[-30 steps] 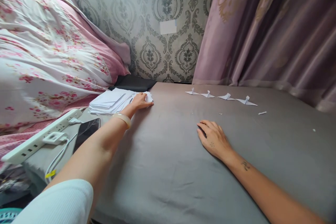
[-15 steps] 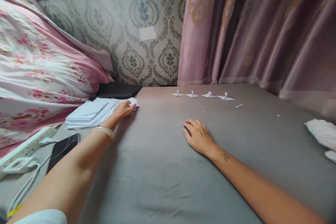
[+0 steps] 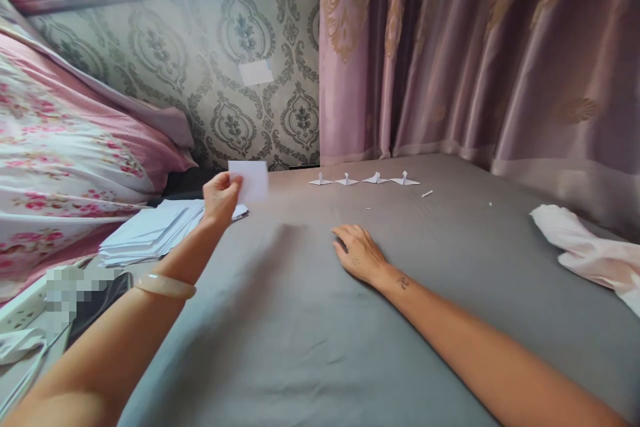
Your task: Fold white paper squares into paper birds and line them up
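Paper (image 3: 254, 180) (plain white), aloft, pinched by left hand (image 3: 220, 200)

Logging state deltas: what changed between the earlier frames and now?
The left hand lifted off the paper stack, now pinching a white paper sheet. The view turned right, bringing in a pale cloth. Unchanged: the right hand resting on the gray cover, four origami figures in a row.

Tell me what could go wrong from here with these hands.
The left hand pinches a flat, thin white paper sheet by one edge, so it might bend or slip. The uneven stack of white paper sheets near that wrist could get knocked askew. The four small folded white paper figures might topple if the right hand swept forward.
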Tool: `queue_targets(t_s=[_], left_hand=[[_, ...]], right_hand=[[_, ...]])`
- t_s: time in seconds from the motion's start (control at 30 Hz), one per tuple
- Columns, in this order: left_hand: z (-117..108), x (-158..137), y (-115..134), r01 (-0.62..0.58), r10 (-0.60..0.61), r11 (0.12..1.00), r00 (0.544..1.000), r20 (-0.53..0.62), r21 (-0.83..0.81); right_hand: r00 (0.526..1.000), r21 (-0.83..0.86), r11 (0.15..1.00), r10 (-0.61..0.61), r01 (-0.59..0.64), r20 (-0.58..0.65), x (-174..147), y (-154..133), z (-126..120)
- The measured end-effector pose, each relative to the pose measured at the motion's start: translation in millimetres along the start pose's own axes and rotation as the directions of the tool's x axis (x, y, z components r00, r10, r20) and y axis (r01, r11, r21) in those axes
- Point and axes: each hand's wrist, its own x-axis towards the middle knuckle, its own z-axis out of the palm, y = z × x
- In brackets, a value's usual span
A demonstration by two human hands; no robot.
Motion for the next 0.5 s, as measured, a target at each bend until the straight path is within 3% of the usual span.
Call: queue_targets(t_s=[0.07, 0.1, 0.13, 0.23, 0.37, 0.5], left_hand=[[19, -23, 18, 0.244, -0.197, 0.911, 0.965, 0.171, -0.333], [27, -36, 24, 0.379, -0.276, 0.833, 0.916, 0.291, -0.402], [35, -49, 29, 0.515, -0.348, 0.754, 0.839, 0.418, -0.408], [50, -84, 32, 0.650, -0.432, 0.681, 0.729, 0.532, -0.338], [59, -111, 23, 0.760, -0.503, 0.605, 0.595, 0.627, -0.235], [61, -123, 9, 0.789, -0.529, 0.597, 0.522, 0.669, -0.144]], right_hand=[[0.993, 0.061, 0.998, 0.034, -0.027, -0.111, 1, 1, -2], [0.981, 0.080, 0.996, 0.046, -0.031, -0.188, 1, 2, -3], [0.963, 0.088, 0.996, 0.046, -0.023, -0.265, 1, 2, -5], [0.925, 0.036, 0.997, -0.045, 0.063, -0.378, -1, 2, -10], [0.946, -0.089, 0.977, -0.211, 0.195, -0.247, -6, -1, -14], [0.951, -0.140, 0.951, -0.292, 0.277, -0.099, -7, -2, -15]])
